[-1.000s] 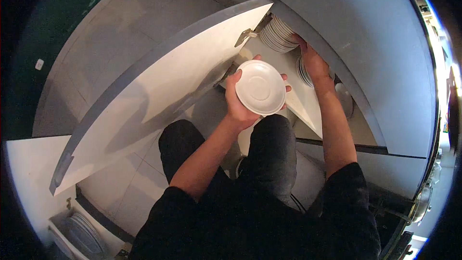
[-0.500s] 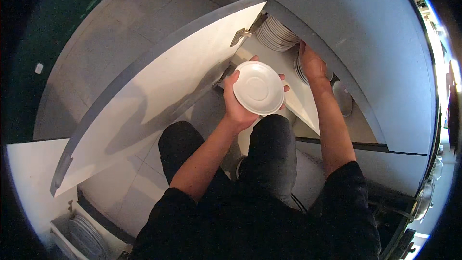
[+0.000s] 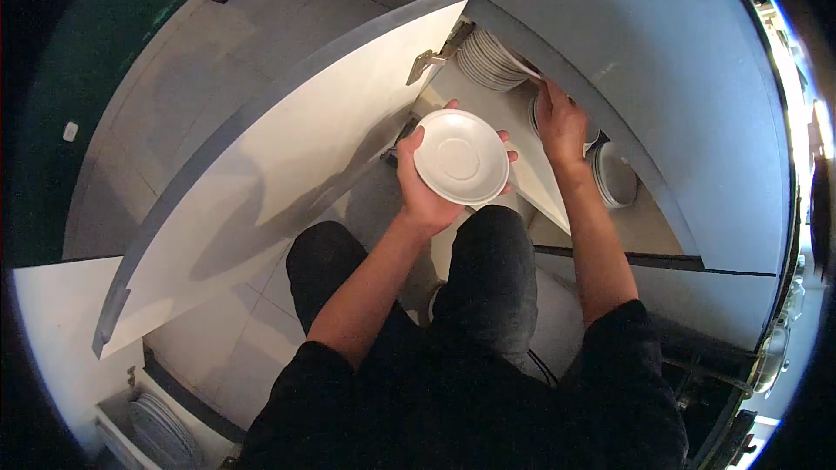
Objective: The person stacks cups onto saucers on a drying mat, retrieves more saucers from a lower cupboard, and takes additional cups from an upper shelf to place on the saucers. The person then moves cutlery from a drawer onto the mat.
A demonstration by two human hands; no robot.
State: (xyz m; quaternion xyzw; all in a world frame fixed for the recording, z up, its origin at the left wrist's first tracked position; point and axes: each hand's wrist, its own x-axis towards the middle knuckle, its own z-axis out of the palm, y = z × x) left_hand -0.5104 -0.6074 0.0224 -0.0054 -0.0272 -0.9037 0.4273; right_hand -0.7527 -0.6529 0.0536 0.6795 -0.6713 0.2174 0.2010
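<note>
Saucer (image 3: pixel 461 158) gripped in left hand (image 3: pixel 422 195)
Right hand (image 3: pixel 562 122) pinches 1 plate (image 3: pixel 523 64) by its rim, at the stack (image 3: pixel 485 62) inside the cupboard (image 3: pixel 542 179).

Over there the person's left hand (image 3: pixel 423 195) cradles a white saucer (image 3: pixel 461 158) above dark-trousered knees (image 3: pixel 484 270), thumb at its rim, while the right hand (image 3: pixel 562 126) reaches into the low cabinet and pinches the edge of the top plate (image 3: pixel 525 63) on a white stack (image 3: pixel 484 64) near the metal hinge (image 3: pixel 423 64). Another stack of dishes (image 3: pixel 615 176) stands just beside the right forearm, and the white-faced cabinet door (image 3: pixel 287 148) hangs wide open on the person's left.
</note>
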